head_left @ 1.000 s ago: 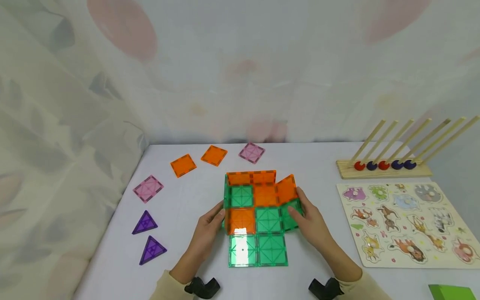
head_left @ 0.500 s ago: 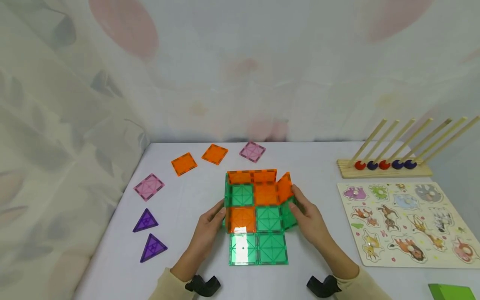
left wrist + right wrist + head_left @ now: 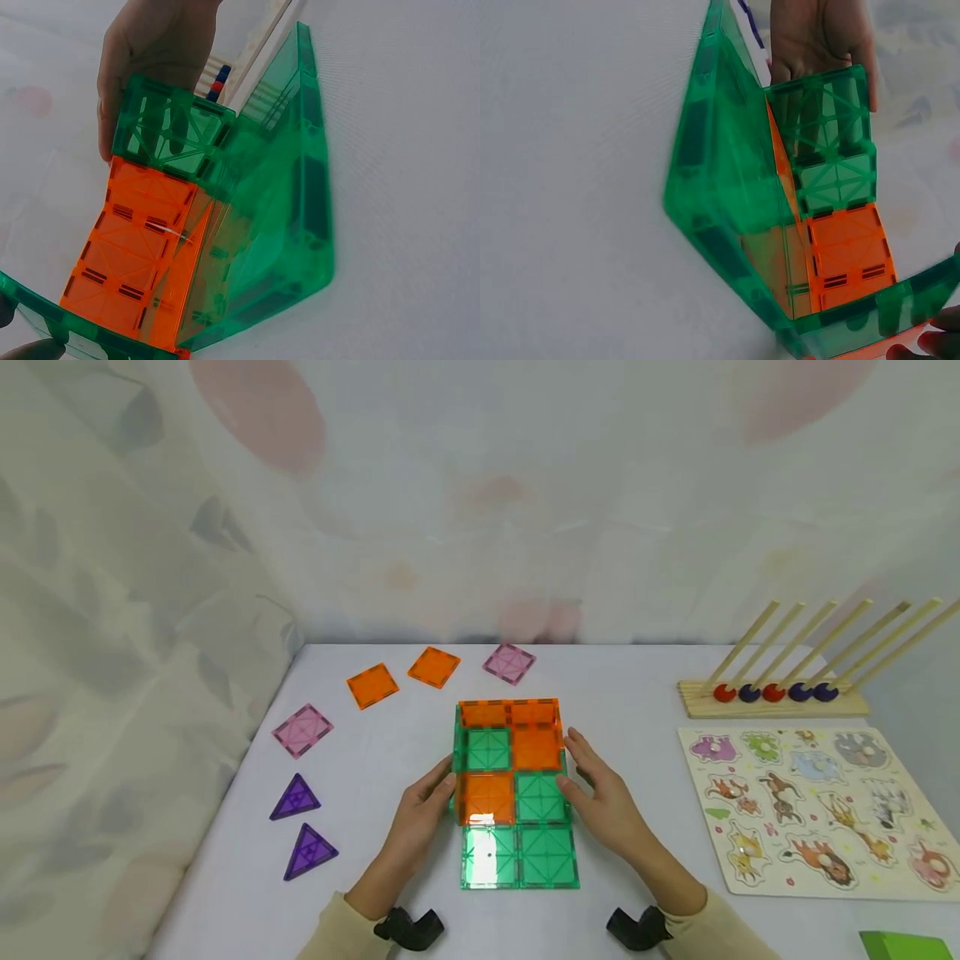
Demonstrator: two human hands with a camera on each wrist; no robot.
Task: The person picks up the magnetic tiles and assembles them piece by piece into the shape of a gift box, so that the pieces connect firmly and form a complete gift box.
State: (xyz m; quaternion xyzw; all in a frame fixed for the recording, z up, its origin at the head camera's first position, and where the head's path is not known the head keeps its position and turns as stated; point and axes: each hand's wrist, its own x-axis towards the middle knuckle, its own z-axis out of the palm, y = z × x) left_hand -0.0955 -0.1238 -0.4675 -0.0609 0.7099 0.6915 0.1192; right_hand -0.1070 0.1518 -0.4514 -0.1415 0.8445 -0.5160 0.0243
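Note:
A boxlike build of translucent green and orange magnetic tiles (image 3: 542, 797) lies mid-table in the head view. Orange tiles (image 3: 486, 715) stand upright along its back, with walls up both sides. Two green tiles (image 3: 548, 857) extend flat at the front. My left hand (image 3: 417, 814) lies along the outside of the left wall, its fingers partly hidden behind it. Along the right wall my right hand (image 3: 606, 802) rests with fairly straight fingers. Through a green side tile (image 3: 169, 124) in the left wrist view, the right hand's fingers show; the right wrist view shows the left hand (image 3: 821, 37) likewise.
Loose orange tiles (image 3: 372, 686), pink tiles (image 3: 303, 731) and purple triangles (image 3: 295, 797) lie left and behind. At right are a wooden peg rack with beads (image 3: 776, 700) and an animal puzzle board (image 3: 817, 810). A green block (image 3: 906, 946) sits at the lower right corner.
My right hand has moved left, swinging the leaning orange and green tiles on the right side up to stand as a wall. The left hand has stayed by the left wall.

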